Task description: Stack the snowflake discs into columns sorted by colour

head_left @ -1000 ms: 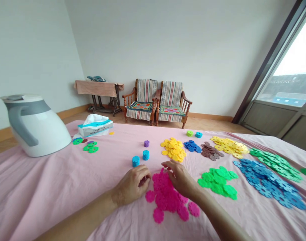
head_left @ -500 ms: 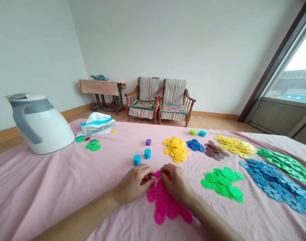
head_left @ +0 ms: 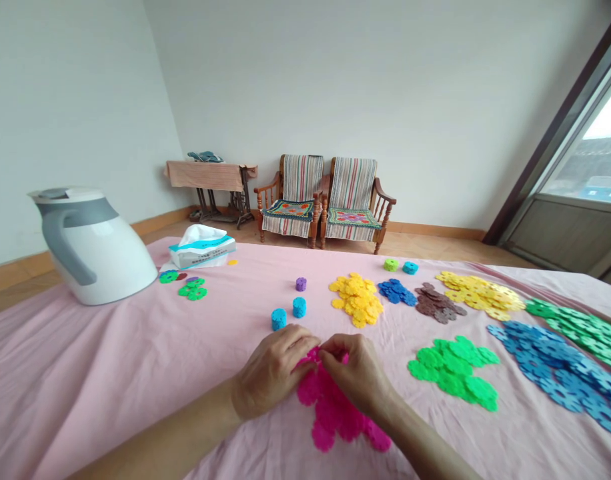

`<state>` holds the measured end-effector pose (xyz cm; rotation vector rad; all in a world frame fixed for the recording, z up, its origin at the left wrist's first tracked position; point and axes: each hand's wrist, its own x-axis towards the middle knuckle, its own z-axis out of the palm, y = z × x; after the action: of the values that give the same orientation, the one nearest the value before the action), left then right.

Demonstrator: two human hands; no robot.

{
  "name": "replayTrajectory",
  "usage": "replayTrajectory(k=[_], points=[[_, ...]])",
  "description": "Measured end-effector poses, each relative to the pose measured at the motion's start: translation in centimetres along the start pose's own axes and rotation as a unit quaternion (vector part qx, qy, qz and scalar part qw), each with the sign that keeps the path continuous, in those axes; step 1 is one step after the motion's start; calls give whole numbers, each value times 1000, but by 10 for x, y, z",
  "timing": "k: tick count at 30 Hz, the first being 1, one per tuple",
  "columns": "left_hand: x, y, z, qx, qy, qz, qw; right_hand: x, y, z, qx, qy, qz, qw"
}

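A heap of pink flower-shaped plastic discs (head_left: 335,407) lies on the pink cloth below my hands. My left hand (head_left: 273,370) is closed, its thumb and fingers around pink discs at the heap's far edge. My right hand (head_left: 358,370) pinches at the same spot from the other side, fingertips meeting the left's. How many discs they hold is hidden by the fingers. Just beyond my left hand stand two short stacks of light-blue discs, a nearer stack (head_left: 279,319) and a farther stack (head_left: 299,307). Behind them is a small purple stack (head_left: 301,284).
Right of my hands lie bright green discs (head_left: 453,370), yellow discs (head_left: 356,298), dark-blue discs (head_left: 396,292), brown discs (head_left: 437,303) and a large blue pile (head_left: 560,367). A white-grey jug (head_left: 103,247) and a tissue pack (head_left: 203,248) stand at left. Two chairs (head_left: 353,200) are beyond the table.
My left hand has closed further over the pink discs, and its fingers now cover more of them. My view has shifted slightly left; the piles and stacks stay in place.
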<state>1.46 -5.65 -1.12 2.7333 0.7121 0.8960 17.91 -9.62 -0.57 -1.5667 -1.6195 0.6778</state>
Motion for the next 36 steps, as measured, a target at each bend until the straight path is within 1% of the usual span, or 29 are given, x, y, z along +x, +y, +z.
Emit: replayTrajectory(k=[3, 5, 12, 15, 19, 20, 22, 23, 25, 28, 30, 33, 36], points=[[0, 3, 0, 22, 10, 16, 1000, 0, -1, 0, 13, 3, 9, 1000], [0, 5, 0, 20, 9, 18, 1000, 0, 0, 1, 19, 2, 12, 1000], [-1, 2, 1, -11, -13, 1, 1000, 0, 4, 3, 31, -15, 6, 999], [-2, 3, 1, -24, -15, -9, 1000, -1, 1, 2, 30, -1, 11, 999], [-2, 5, 1, -17, -19, -15, 1000, 0, 1, 0, 31, -1, 10, 999], [-1, 4, 1, -17, -16, -21, 1000, 1, 3, -1, 24, 7, -1, 1000], [0, 2, -1, -23, -5, -48, 999, 4, 12, -5, -2, 42, -25, 999], [1, 1, -3, -31, -1, -69, 997, 5, 17, -8, -20, 69, -33, 997], [2, -4, -10, -48, -6, -115, 992, 10, 28, -15, -58, 111, -28, 992], [1, -13, -24, -59, -43, -157, 985, 15, 41, -22, -107, 145, -22, 983], [-3, -21, -35, -56, -64, -166, 982, 16, 45, -23, -121, 151, -24, 981], [-10, -33, -49, -40, -77, -180, 980, 17, 47, -22, -128, 147, -25, 980], [-16, -43, -55, -35, -102, -204, 973, 18, 51, -21, -133, 141, -22, 981]])
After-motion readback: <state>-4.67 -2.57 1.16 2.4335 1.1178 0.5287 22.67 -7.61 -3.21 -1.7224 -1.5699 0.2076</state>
